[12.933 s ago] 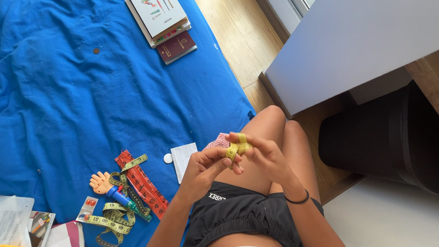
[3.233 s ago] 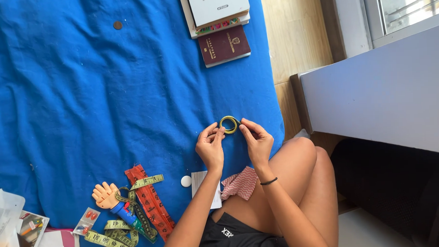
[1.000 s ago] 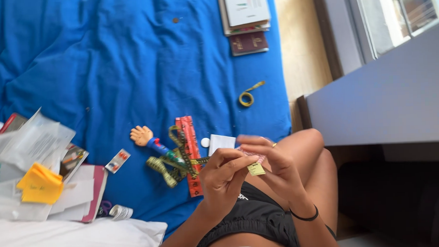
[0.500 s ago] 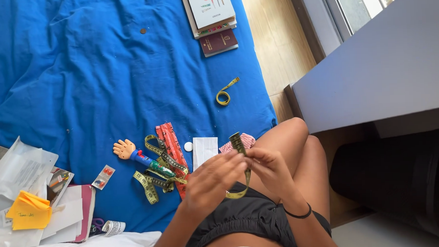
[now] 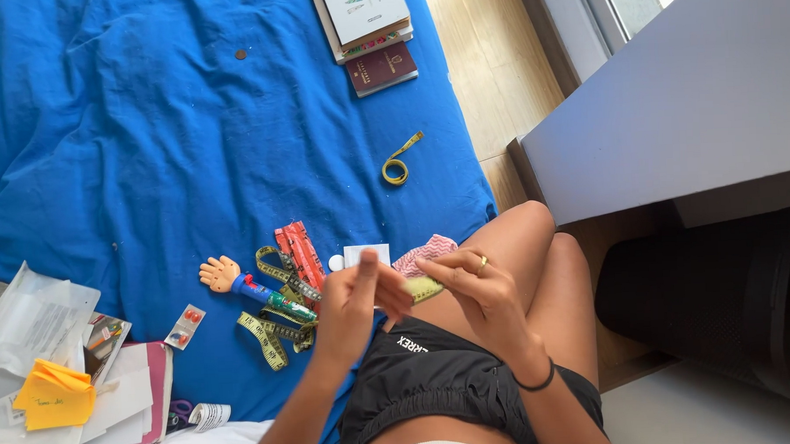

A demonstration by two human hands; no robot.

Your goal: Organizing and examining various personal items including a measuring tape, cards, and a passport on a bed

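Note:
Over my lap, my left hand [image 5: 356,300] and my right hand [image 5: 469,289] together hold one end of a yellow measuring tape [image 5: 423,288]. The tape runs left from my fingers into a loose tangle [image 5: 272,327] lying on the blue blanket [image 5: 147,152]. A small rolled yellow tape [image 5: 397,168] rests apart on the blanket, further out near its right edge. My right hand wears a ring, and a black band circles that wrist.
Beside the tangle lie a toy hand on a blue stick [image 5: 231,280], a red strip [image 5: 300,252], a white card [image 5: 365,252], a pink zigzag cloth [image 5: 422,252] and a pill blister [image 5: 185,326]. Papers and yellow notes [image 5: 51,396] sit left. Books and a maroon booklet [image 5: 381,67] lie far. A grey desk [image 5: 671,107] stands right.
The rolled yellow tape was set down on the blanket. My hands came back to my lap and took up an end of the tangled tape, now folding it between the fingers.

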